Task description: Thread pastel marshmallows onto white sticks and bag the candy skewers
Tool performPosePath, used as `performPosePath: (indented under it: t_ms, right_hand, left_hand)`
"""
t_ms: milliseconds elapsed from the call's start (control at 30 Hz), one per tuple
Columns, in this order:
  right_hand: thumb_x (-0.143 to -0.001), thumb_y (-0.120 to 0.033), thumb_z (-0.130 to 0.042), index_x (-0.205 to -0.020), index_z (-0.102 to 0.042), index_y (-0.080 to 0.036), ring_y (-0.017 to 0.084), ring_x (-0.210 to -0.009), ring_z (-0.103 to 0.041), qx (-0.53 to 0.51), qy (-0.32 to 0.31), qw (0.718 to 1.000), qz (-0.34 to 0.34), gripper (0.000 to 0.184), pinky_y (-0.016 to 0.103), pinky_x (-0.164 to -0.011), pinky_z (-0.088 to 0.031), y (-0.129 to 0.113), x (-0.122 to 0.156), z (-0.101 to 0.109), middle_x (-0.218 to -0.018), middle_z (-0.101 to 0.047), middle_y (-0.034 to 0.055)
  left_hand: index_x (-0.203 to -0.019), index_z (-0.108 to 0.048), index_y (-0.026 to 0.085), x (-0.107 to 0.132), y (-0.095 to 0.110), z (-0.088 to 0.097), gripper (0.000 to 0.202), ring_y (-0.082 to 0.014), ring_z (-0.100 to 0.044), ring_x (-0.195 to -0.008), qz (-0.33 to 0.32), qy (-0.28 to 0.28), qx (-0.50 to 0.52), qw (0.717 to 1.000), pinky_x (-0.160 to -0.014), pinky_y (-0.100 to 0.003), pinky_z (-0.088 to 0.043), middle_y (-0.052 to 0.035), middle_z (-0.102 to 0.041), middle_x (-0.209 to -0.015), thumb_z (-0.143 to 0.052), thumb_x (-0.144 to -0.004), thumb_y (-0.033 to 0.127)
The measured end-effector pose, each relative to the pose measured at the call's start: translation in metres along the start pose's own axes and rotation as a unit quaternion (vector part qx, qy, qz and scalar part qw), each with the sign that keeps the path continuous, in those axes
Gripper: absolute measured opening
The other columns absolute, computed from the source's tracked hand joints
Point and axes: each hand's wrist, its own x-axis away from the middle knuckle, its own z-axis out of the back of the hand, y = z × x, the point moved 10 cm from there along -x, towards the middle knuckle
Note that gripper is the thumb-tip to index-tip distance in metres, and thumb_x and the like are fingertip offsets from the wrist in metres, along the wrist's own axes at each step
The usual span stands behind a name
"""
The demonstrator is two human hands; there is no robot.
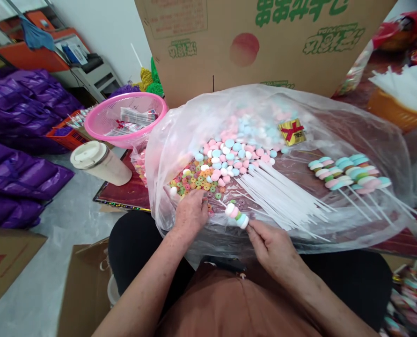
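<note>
My right hand (273, 245) pinches a marshmallow skewer (235, 214) by its lower end. Threaded on its white stick are white, pink, green and blue pieces, and the bare tip points up and left. My left hand (193, 210) is at the near edge of a pile of small coloured ring candies (196, 176), fingers curled down among them; what they hold, if anything, is hidden. Behind the rings lies a heap of pink, blue and white marshmallows (229, 157). A bundle of white sticks (281, 194) fans out to the right of the heap.
Finished-looking marshmallow skewers (348, 174) lie at the right on the clear plastic sheet (180, 126). A gold packet (291, 132) rests on the marshmallows' far side. A pink basket (92, 125) and a lidded cup (106, 164) stand left. A large cardboard box (208, 70) stands behind.
</note>
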Motion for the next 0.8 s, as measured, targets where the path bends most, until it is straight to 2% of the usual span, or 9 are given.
performPosePath:
  t_ms: [67,100,233,267,333,467,600,667,800]
  right_hand:
    - [-0.087,-0.022,-0.036,-0.068,-0.054,-0.017,0.013,-0.053,-0.048,0.012,-0.005,1.0,0.001,0.027,0.024,-0.053,-0.033,-0.001,0.0,-0.002,-0.059,-0.056,0.0014]
    - [-0.088,-0.021,-0.036,-0.07,-0.055,-0.017,0.013,-0.054,-0.049,0.018,-0.008,1.0,-0.001,0.026,0.024,-0.054,-0.033,-0.001,0.0,-0.003,-0.061,-0.056,0.002]
    - [-0.087,-0.019,-0.035,-0.075,-0.057,-0.017,0.015,-0.061,-0.052,0.032,-0.019,0.999,-0.005,0.026,0.025,-0.058,-0.034,-0.002,-0.001,-0.007,-0.066,-0.06,0.0042]
    - [-0.087,-0.019,-0.035,-0.075,-0.057,-0.016,0.016,-0.062,-0.053,0.036,-0.022,0.999,-0.007,0.026,0.025,-0.058,-0.033,-0.001,-0.001,-0.008,-0.067,-0.06,0.0045]
    - [-0.087,-0.019,-0.036,-0.075,-0.058,-0.016,0.016,-0.062,-0.053,0.048,-0.03,0.998,-0.013,0.025,0.025,-0.058,-0.033,0.001,-0.001,-0.01,-0.067,-0.06,0.0046]
    - [-0.086,-0.017,-0.038,-0.079,-0.059,-0.016,0.016,-0.063,-0.054,0.086,-0.047,0.995,-0.03,0.023,0.026,-0.057,-0.031,0.004,0.001,-0.012,-0.069,-0.062,0.0052]
    - [-0.086,-0.015,-0.037,-0.077,-0.059,-0.016,0.016,-0.061,-0.054,0.102,-0.049,0.993,-0.027,0.024,0.026,-0.056,-0.03,-0.003,0.002,-0.012,-0.068,-0.062,0.0054]
    - [-0.086,-0.015,-0.036,-0.074,-0.058,-0.016,0.016,-0.06,-0.054,0.102,-0.027,0.994,-0.022,0.025,0.026,-0.056,-0.03,-0.006,0.002,-0.009,-0.066,-0.061,0.005]
    - [-0.086,-0.014,-0.037,-0.074,-0.057,-0.016,0.015,-0.058,-0.054,0.11,-0.007,0.994,-0.022,0.023,0.026,-0.055,-0.03,-0.007,0.002,-0.008,-0.065,-0.061,0.0048]
  left_hand:
    - [-0.087,-0.065,0.017,0.001,-0.013,0.006,0.016,-0.0202,-0.061,-0.078,0.064,0.032,0.159,0.985,-0.076,-0.036,-0.048,-0.0062,-0.066,-0.083,-0.058,-0.072,0.018]
    - [-0.085,-0.065,0.016,0.003,-0.02,0.002,0.017,-0.0191,-0.062,-0.072,0.107,0.03,0.259,0.959,-0.072,-0.036,-0.05,-0.0054,-0.066,-0.079,-0.062,-0.069,0.021]
    - [-0.074,-0.065,0.013,0.015,-0.016,-0.033,0.025,-0.0146,-0.061,-0.057,0.231,-0.057,0.572,0.785,-0.057,-0.029,-0.052,-0.0015,-0.064,-0.061,-0.076,-0.054,0.022]
    - [-0.073,-0.066,0.012,0.018,-0.012,-0.038,0.025,-0.0137,-0.062,-0.057,0.243,-0.07,0.606,0.754,-0.058,-0.028,-0.053,-0.0013,-0.064,-0.06,-0.077,-0.052,0.02]
    - [-0.072,-0.067,0.011,0.021,-0.006,-0.042,0.023,-0.0122,-0.063,-0.058,0.251,-0.074,0.642,0.721,-0.06,-0.026,-0.054,-0.0017,-0.065,-0.061,-0.078,-0.052,0.016]
    - [-0.069,-0.067,0.012,0.021,-0.002,-0.039,0.021,-0.011,-0.063,-0.059,0.23,-0.045,0.658,0.715,-0.061,-0.024,-0.054,-0.0007,-0.066,-0.063,-0.078,-0.052,0.016]
    - [-0.07,-0.069,0.013,0.021,-0.002,-0.028,0.02,-0.0109,-0.061,-0.059,0.189,0.013,0.585,0.789,-0.059,-0.024,-0.052,0.0,-0.067,-0.064,-0.077,-0.053,0.02]
    - [-0.072,-0.069,0.013,0.023,-0.005,-0.024,0.021,-0.0107,-0.06,-0.057,0.191,0.046,0.551,0.811,-0.058,-0.024,-0.051,0.0004,-0.066,-0.063,-0.076,-0.054,0.022]
    - [-0.071,-0.068,0.013,0.028,-0.006,-0.023,0.021,-0.011,-0.059,-0.059,0.194,0.083,0.557,0.804,-0.06,-0.025,-0.05,0.0004,-0.066,-0.066,-0.076,-0.053,0.022]
